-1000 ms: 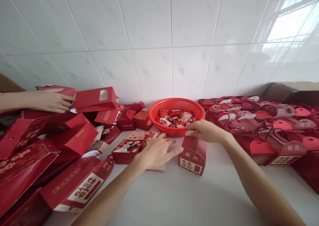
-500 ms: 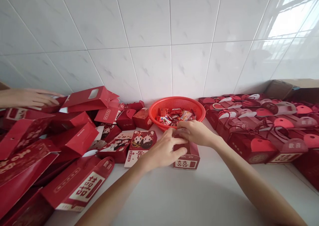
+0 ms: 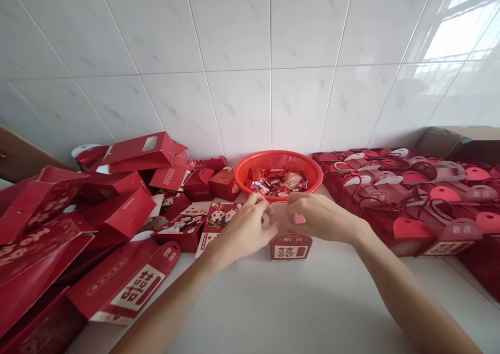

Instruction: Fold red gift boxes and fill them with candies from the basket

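A small red box (image 3: 289, 249) with a white label stands upright on the white table in front of me. Its top flaps are between my two hands. My left hand (image 3: 250, 226) is at the flaps' left side, thumb and fingers curled round the edge. On the right side, my right hand (image 3: 318, 216) has its fingers bent down onto the flaps, and a pink bit of flap shows beneath them. Just behind the box is a red plastic basket (image 3: 317, 179) holding wrapped sweets (image 3: 275, 181).
Red boxes (image 3: 121, 211) lie in a loose heap on the left. Rows of red boxes with cord handles (image 3: 406, 208) fill the right side. A cardboard box (image 3: 441, 139) stands at the back right, before the tiled wall (image 3: 234, 31).
My hands have drawn apart, and the flaps now stand up between them. Another person's hand at the far left has gone out of view.
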A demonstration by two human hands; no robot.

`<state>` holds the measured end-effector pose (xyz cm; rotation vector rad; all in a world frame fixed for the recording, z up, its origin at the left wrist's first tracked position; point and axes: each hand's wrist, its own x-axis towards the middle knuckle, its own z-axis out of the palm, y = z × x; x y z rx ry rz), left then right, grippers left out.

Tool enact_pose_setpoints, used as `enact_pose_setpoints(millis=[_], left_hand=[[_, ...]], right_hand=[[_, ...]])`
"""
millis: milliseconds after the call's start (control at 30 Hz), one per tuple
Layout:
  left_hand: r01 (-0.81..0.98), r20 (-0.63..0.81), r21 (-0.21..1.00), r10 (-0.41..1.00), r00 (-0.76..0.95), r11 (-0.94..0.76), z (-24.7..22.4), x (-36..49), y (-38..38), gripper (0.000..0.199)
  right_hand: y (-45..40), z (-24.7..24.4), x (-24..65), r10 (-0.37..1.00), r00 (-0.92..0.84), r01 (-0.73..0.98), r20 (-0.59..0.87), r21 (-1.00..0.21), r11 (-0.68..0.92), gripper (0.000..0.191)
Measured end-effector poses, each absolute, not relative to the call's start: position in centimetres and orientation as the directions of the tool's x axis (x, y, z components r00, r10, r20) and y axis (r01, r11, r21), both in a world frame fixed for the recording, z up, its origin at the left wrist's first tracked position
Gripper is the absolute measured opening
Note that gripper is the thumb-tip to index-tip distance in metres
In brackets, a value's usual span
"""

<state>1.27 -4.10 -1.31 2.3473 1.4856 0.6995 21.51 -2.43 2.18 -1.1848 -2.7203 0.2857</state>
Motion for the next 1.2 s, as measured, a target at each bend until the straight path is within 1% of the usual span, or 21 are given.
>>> enact_pose_setpoints(millis=[33,100,167,233,300,367,400,500,533,600,700,800,867,933,1000,1100,1200], left_hand=[[0.785,0.265,0.43,0.894,0.362,-0.445,-1.3,1.1,-4.2,0.012],[0.795,0.329,0.325,0.85,0.412,-0.511,-1.3,1.0,-4.3,0.024],[0.754,0.376,0.213,0.764,0.524,-0.621,-1.2,1.1,-4.4,0.036],[0.708,0.34,0.151,0.709,0.618,-0.69,-1.0,1.3,-4.5,0.039],[0.728,0.26,0.156,0.739,0.621,-0.667,-0.8,1.5,-4.5,0.034],[0.779,0.195,0.212,0.807,0.557,-0.589,-0.5,1.6,-4.6,0.028],[0.795,0.17,0.246,0.832,0.528,-0.555,-0.4,1.6,-4.7,0.031],[0.797,0.116,0.327,0.858,0.5,-0.508,0.0,1.6,-5.0,0.064],[0.796,0.099,0.34,0.861,0.499,-0.501,0.0,1.6,-5.2,0.072],[0.794,0.072,0.353,0.861,0.504,-0.494,0.0,1.6,-5.5,0.082],[0.804,0.022,0.35,0.863,0.505,-0.48,-0.1,1.8,-5.9,0.094],[0.864,-0.088,0.319,0.896,0.435,-0.389,0.0,1.9,-6.2,0.113],[0.91,-0.175,0.283,0.916,0.361,-0.304,0.4,2.0,-6.5,0.123],[0.94,-0.243,0.252,0.925,0.293,-0.232,0.7,1.9,-6.7,0.126],[0.955,-0.267,0.232,0.932,0.247,-0.186,0.8,1.6,-6.6,0.127],[0.959,-0.25,0.226,0.941,0.228,-0.172,0.4,1.3,-6.1,0.125],[0.954,-0.23,0.241,0.945,0.234,-0.178,0.1,1.2,-5.3,0.119]], right_hand=[[-2.5,2.3,21.7,0.752,-0.656,0.726,0.062,-0.222,0.651,0.019],[-2.6,2.5,22.2,0.779,-0.625,0.759,0.046,-0.197,0.62,0.013],[-2.7,2.7,22.7,0.802,-0.597,0.787,0.024,-0.179,0.591,0.012],[-2.9,2.8,23.3,0.826,-0.564,0.814,-0.005,-0.17,0.555,0.011],[-2.9,2.8,23.6,0.842,-0.537,0.837,-0.06,-0.162,0.522,0.009],[-3.0,2.8,23.8,0.846,-0.525,0.847,-0.092,-0.16,0.507,0.009],[-2.9,2.7,23.8,0.844,-0.529,0.844,-0.089,-0.161,0.511,0.012],[-2.9,2.6,23.6,0.819,-0.571,0.812,-0.047,-0.177,0.556,0.026],[-2.8,2.6,23.5,0.807,-0.588,0.8,-0.058,-0.188,0.569,0.03],[-2.8,2.5,23.3,0.792,-0.6,0.793,-0.117,-0.22,0.568,0.035],[-2.8,2.4,23.3,0.78,-0.591,0.803,-0.205,-0.235,0.547,0.054],[-2.4,1.9,23.3,0.736,-0.633,0.772,-0.238,-0.262,0.579,0.067],[-2.1,1.6,23.3,0.687,-0.686,0.723,-0.24,-0.333,0.606,0.07],[-1.9,1.4,23.2,0.652,-0.72,0.685,-0.238,-0.396,0.612,0.073],[-1.8,1.3,22.9,0.646,-0.722,0.681,-0.248,-0.423,0.598,0.075],[-1.7,1.3,22.5,0.654,-0.705,0.7,-0.274,-0.418,0.579,0.073],[-1.3,1.1,22.3,0.665,-0.7,0.704,-0.262,-0.41,0.579,0.07]])
